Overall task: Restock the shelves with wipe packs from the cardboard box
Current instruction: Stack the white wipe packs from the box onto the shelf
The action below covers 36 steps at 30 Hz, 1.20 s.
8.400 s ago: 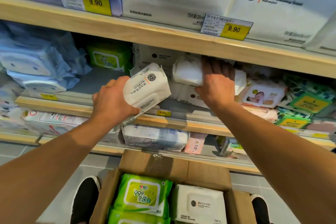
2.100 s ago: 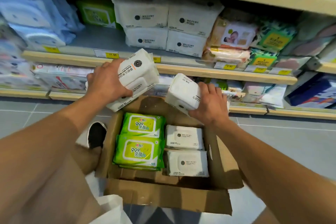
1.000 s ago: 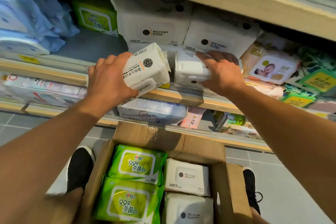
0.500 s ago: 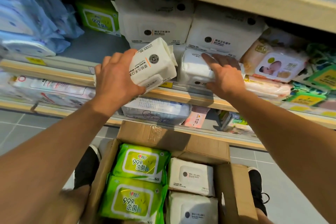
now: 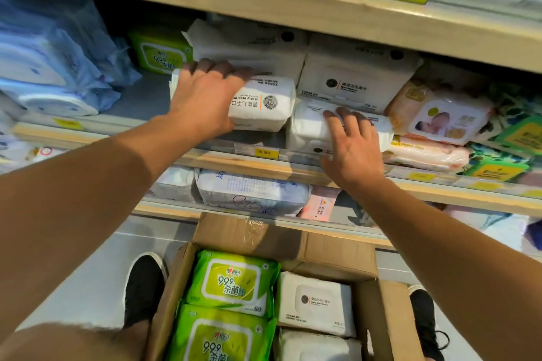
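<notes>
While my left hand (image 5: 202, 99) clamps over a white soft-plastic wipe pack with black print (image 5: 261, 104) on the grey shelf with a pale wood edge (image 5: 137, 102), my right hand (image 5: 353, 143) lies flat beside it, fingers spread, on a second white wipe pack (image 5: 311, 126). Both packs sit in front of stacked white packs (image 5: 352, 79); below, the open brown cardboard box (image 5: 293, 240) holds green packs (image 5: 231, 281) left, white ones (image 5: 316, 302) right
</notes>
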Each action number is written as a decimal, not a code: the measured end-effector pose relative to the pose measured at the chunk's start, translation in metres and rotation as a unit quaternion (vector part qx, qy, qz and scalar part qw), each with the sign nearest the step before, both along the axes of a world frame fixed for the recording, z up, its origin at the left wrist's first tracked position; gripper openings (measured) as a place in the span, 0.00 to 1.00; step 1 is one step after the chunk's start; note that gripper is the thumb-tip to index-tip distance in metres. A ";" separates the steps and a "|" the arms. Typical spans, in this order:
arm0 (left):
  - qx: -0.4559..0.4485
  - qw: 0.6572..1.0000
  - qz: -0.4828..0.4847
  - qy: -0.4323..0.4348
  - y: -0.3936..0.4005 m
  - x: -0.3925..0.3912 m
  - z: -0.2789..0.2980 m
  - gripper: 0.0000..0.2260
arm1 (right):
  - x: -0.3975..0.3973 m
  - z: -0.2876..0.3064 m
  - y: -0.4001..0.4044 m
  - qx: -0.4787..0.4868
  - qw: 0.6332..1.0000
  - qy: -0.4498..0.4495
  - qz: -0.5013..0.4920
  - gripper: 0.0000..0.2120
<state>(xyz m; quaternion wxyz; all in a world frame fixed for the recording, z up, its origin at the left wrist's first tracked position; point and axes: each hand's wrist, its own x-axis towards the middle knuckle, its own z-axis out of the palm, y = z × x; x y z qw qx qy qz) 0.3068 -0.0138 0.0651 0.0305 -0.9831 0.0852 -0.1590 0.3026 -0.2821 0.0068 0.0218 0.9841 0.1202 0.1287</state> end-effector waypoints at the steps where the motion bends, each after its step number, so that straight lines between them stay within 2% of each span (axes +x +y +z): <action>1: 0.004 1.000 -0.010 0.000 -0.001 0.005 -0.003 0.41 | -0.001 0.000 0.000 0.006 1.000 -0.007 0.000 0.38; 8: 0.030 0.997 -0.063 0.040 -0.002 0.019 -0.029 0.40 | -0.003 -0.001 0.001 0.024 1.000 -0.011 0.003 0.39; 12: -0.032 0.996 -0.020 0.082 0.001 0.030 -0.039 0.44 | -0.001 -0.001 0.003 0.041 0.999 -0.016 0.008 0.38; 21: -0.002 0.996 -0.025 0.084 -0.001 0.048 -0.049 0.47 | 0.000 -0.010 0.008 0.034 0.999 -0.019 -0.002 0.39; 26: 0.026 0.988 -0.022 0.149 -0.011 0.052 -0.042 0.49 | -0.009 -0.004 0.012 0.035 0.999 -0.005 -0.002 0.40; 31: 0.003 0.994 0.022 0.103 -0.026 0.017 -0.048 0.39 | -0.026 0.001 0.019 0.047 0.999 0.012 0.014 0.40; 36: -0.068 0.995 -0.016 0.076 -0.041 -0.036 -0.043 0.34 | -0.062 0.007 0.023 0.064 0.997 0.037 0.031 0.38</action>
